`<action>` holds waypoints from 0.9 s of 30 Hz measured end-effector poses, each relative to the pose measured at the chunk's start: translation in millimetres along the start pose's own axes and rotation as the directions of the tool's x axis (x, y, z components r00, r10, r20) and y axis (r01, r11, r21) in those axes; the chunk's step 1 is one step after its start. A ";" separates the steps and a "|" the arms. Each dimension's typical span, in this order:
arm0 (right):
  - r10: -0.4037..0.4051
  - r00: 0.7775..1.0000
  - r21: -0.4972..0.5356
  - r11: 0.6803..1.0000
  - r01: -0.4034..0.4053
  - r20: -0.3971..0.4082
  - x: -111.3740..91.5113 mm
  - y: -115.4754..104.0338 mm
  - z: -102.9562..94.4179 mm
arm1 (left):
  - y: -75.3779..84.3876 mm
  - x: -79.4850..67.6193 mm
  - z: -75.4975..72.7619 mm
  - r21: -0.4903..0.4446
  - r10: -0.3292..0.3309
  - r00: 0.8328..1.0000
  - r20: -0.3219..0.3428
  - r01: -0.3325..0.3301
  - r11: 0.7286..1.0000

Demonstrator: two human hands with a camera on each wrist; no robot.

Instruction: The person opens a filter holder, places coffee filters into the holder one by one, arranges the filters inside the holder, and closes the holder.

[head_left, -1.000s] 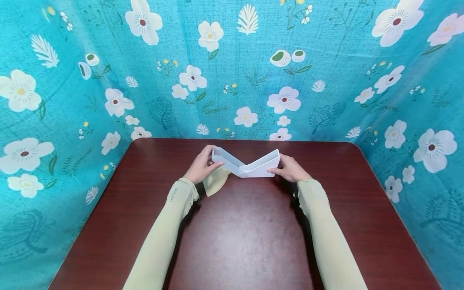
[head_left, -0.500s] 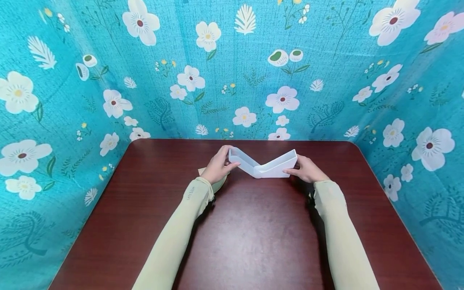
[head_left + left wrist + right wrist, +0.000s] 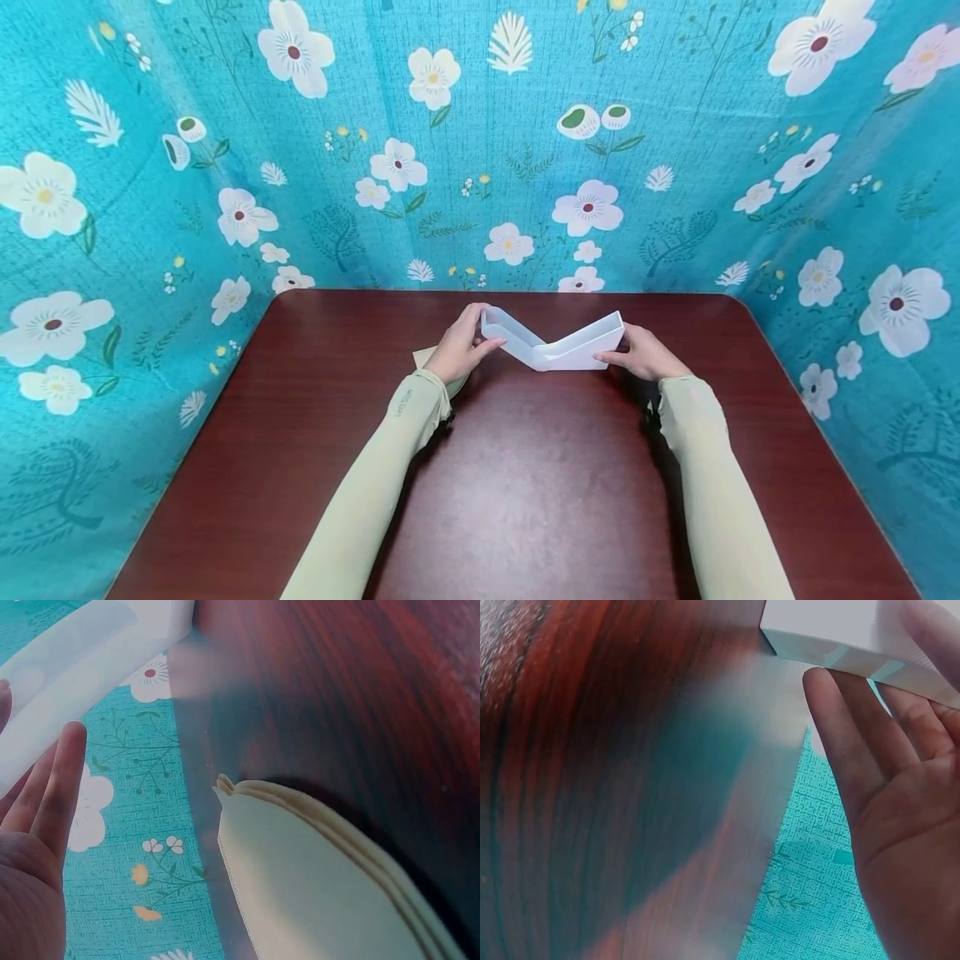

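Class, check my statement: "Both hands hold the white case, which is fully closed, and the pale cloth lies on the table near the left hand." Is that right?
Not quite: the case is open. The head view shows its two halves spread in a V, with the left hand on one and the right hand on the other. The rest stands.

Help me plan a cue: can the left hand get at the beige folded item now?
Probably not yet: the left hand holds the open white case; once freed, it likely could, as the beige folded item lies close by.
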State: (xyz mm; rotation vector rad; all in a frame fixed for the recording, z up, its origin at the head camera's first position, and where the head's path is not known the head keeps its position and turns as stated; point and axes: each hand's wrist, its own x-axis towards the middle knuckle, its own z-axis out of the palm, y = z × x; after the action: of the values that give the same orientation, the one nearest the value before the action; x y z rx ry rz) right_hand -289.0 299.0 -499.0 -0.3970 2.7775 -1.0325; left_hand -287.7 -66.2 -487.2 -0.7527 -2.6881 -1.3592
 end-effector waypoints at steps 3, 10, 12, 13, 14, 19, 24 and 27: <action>-0.014 1.000 0.005 1.000 0.014 0.003 -1.1 0.4 1.5 | 1.0 -1.0 -1.7 0.018 -0.002 1.000 0.007 0.002 1.000; -0.053 0.999 0.037 0.998 0.053 -0.005 -5.9 -1.4 4.3 | 2.1 -3.5 -6.5 0.061 0.021 1.000 0.014 -0.022 0.998; -0.041 0.999 0.074 0.996 0.042 -0.013 -8.3 -3.4 3.2 | 1.8 -4.1 -6.7 0.051 0.019 1.000 0.022 -0.020 0.998; -0.034 0.999 0.100 0.994 0.035 -0.017 -9.4 -4.5 2.2 | 1.5 -4.4 -6.7 0.050 0.020 1.000 0.023 -0.021 0.999; -0.032 0.999 0.116 0.993 0.034 -0.024 -10.4 -5.2 0.8 | 1.3 -4.4 -6.6 0.045 0.021 0.999 0.025 -0.022 0.999; -0.021 0.997 0.233 0.972 0.038 -0.073 -16.6 -16.7 -9.5 | 2.9 -4.3 -7.6 0.085 0.036 0.999 0.015 -0.037 0.996; -0.023 0.993 0.337 0.939 0.060 -0.113 -16.7 -22.8 -11.6 | 8.7 -4.0 -11.1 0.141 0.042 0.999 0.014 -0.044 0.989; -0.016 0.990 0.352 0.934 0.064 -0.138 -14.0 -22.0 -9.2 | 10.0 -4.2 -12.9 0.146 0.053 0.998 0.017 -0.055 0.988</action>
State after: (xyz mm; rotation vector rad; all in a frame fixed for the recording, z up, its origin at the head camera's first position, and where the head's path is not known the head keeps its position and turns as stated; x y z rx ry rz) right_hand -273.6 292.8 -477.0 -0.3463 2.6176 -1.5901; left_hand -281.9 -72.9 -472.8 -0.8155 -2.7190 -1.1351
